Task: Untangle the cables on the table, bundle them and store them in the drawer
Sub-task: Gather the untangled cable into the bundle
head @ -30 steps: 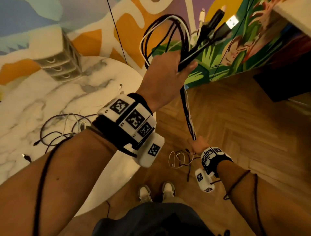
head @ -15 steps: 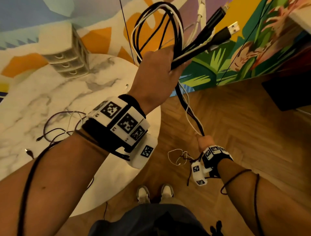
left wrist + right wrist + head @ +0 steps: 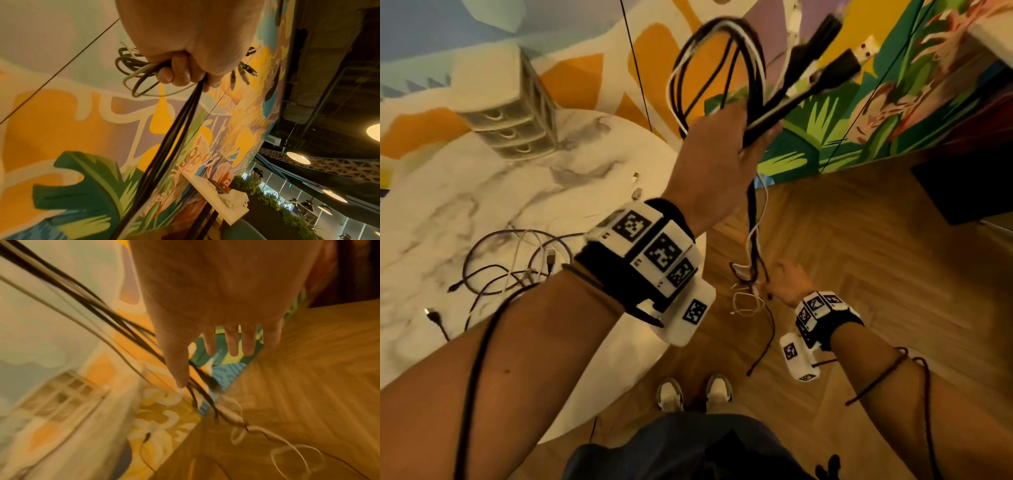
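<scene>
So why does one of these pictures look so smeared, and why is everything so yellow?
Right wrist view: motion blur smears the right hand, the dangling cables and the floor. Left wrist view: sharper; the left hand gripping the cable bundle is fairly crisp, with bright ceiling lamps. Head view: warm orange light, wide-angle bending, the table glaring pale.

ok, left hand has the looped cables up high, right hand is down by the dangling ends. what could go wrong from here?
1. The right hand shows straight fingers and no grip, so the hanging tails may swing and re-knot at the snarl below.
2. The left hand grips many loops at one spot; some could slip out and spoil the bundle.
3. The plugs stick out loose and may snag the loops.
</scene>
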